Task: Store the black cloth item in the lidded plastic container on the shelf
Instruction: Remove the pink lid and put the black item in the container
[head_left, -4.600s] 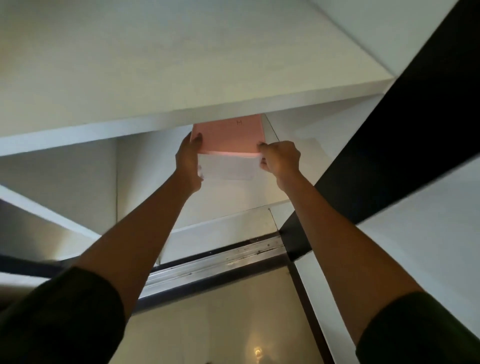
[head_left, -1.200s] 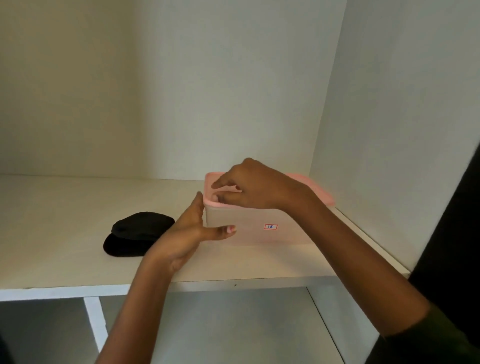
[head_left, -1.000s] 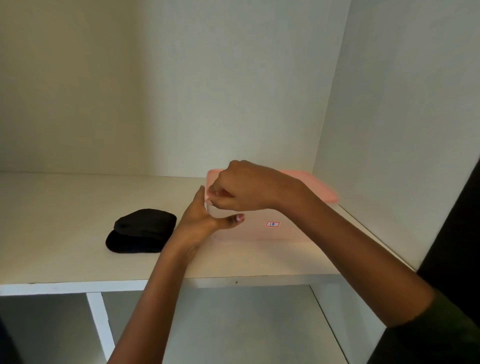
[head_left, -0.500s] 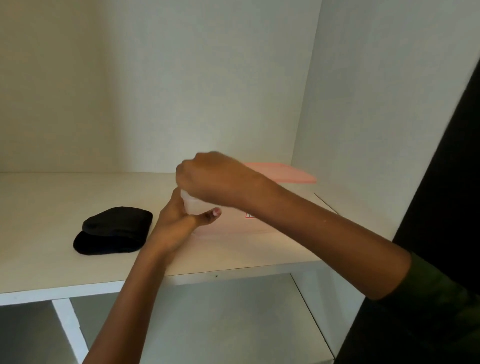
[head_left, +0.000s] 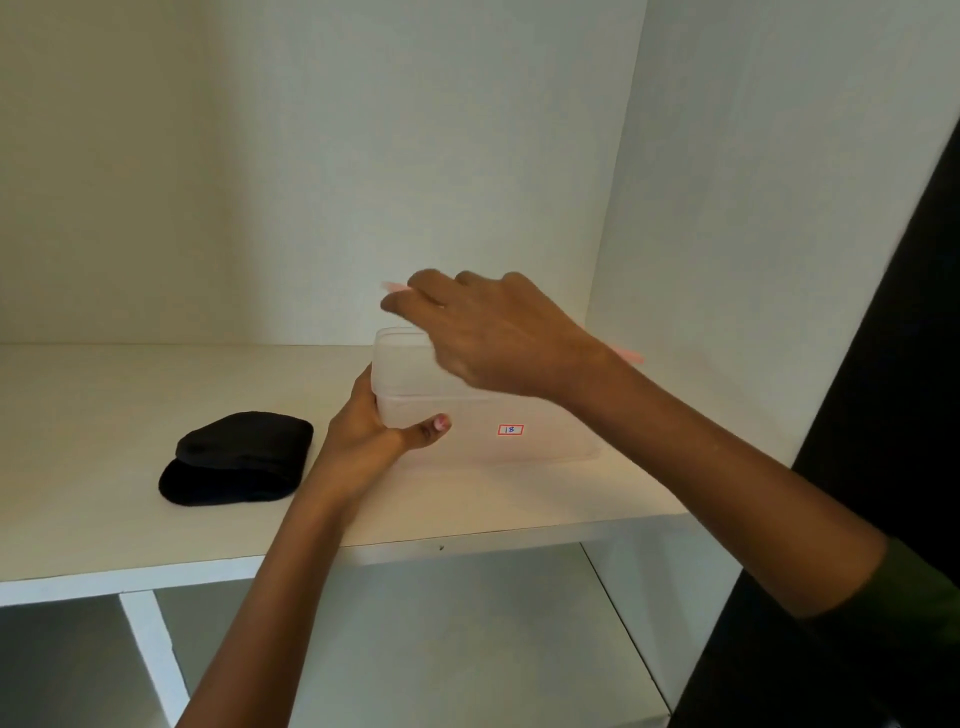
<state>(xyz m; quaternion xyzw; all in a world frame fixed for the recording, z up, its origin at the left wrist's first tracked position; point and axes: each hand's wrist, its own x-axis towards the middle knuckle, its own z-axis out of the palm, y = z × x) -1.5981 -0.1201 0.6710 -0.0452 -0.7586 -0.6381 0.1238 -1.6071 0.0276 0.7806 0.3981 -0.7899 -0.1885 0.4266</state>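
A person stands at a white shelf. Their left hand wraps its fingers and thumb around the near left corner of a translucent plastic container, steadying it. Their right hand pinches the pink lid, fingers closed on it, tilted up off the container's rim. The folded black cloth item lies on the shelf just left of the left hand, not yet inside. The thin lid looks likely to slip from the pinch, and the light container could slide toward the shelf edge if the left hand loosens.
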